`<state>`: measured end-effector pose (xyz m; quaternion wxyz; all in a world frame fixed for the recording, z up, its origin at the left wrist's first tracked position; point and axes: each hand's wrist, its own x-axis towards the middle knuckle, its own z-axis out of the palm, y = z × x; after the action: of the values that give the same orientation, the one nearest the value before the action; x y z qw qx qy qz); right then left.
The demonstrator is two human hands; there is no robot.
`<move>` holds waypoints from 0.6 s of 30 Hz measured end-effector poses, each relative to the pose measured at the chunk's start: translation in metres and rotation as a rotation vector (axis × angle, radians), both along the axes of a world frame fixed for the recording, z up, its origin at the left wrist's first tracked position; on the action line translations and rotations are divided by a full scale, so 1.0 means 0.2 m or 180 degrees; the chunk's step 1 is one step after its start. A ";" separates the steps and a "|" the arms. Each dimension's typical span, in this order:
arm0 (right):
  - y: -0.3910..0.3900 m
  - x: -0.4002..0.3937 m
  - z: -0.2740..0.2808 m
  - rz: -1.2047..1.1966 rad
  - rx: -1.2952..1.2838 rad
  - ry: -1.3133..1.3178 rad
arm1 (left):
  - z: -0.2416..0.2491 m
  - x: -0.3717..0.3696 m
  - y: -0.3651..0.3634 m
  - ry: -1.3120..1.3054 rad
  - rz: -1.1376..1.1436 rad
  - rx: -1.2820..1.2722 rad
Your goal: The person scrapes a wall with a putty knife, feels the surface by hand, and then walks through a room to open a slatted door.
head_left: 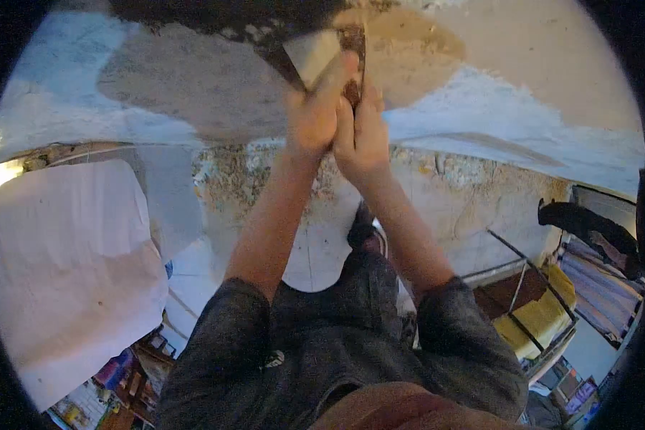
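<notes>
Both of my hands are raised together against the wall (222, 107) at the top of the view. Between them is a wide putty knife (312, 57), with a pale flat face and dark, brown-smeared edges. My left hand (312, 122) is closed at its lower end, and a finger or thumb stretches up along the blade. My right hand (365, 136) is closed round the brownish lower part, touching the left. The fingers partly hide the handle. Around the blade the wall bears a grey-brown patch, with a very dark patch (229, 14) above.
A pale sheet (72, 265) hangs over something on the left, with cluttered items (129, 380) below it. On the right stand a metal frame (527, 279) with yellow cloth (537, 322) and a striped cloth (595, 279). The lower wall is flaking (444, 172).
</notes>
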<state>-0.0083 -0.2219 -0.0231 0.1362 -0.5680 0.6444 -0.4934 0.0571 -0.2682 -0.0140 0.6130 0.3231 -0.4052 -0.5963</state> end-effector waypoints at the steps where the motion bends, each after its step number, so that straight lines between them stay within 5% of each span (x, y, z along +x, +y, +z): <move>1: 0.01 0.00 0.04 0.0101 0.0574 0.0086 | 0.04 0.03 0.00 0.0275 -0.0470 0.0420; 2: 0.02 0.00 0.01 0.0116 0.0544 0.0100 | 0.07 0.04 -0.04 0.0569 -0.0923 0.0740; 4: 0.02 0.02 -0.08 -0.0141 -0.0563 0.0029 | -0.03 0.01 -0.04 0.0511 -0.0601 0.0224; 7: 0.07 0.03 -0.05 0.0075 0.0293 -0.0169 | -0.01 0.01 0.03 0.0728 -0.0750 0.1021; 11: 0.08 0.00 -0.09 -0.0052 0.0260 0.0016 | -0.06 -0.02 0.04 0.0758 -0.0699 0.1160; 13: 0.04 -0.02 -0.10 -0.0099 -0.0446 0.0314 | -0.04 -0.04 0.02 0.0834 -0.0617 0.1212; 15: 0.08 -0.02 -0.13 -0.0114 -0.0310 0.0390 | -0.03 0.00 0.00 0.0713 -0.1054 0.1039; 17: 0.03 -0.01 -0.11 -0.0074 -0.0384 0.0477 | -0.09 -0.02 0.00 0.0747 -0.0829 0.0932; 18: 0.07 0.00 -0.09 -0.0015 0.0197 0.0215 | -0.07 -0.02 0.03 0.0783 -0.0630 0.0934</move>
<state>-0.0086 -0.2089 -0.0408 0.1307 -0.5784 0.6649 -0.4541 0.0524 -0.2626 -0.0287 0.5427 0.2922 -0.2659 -0.7412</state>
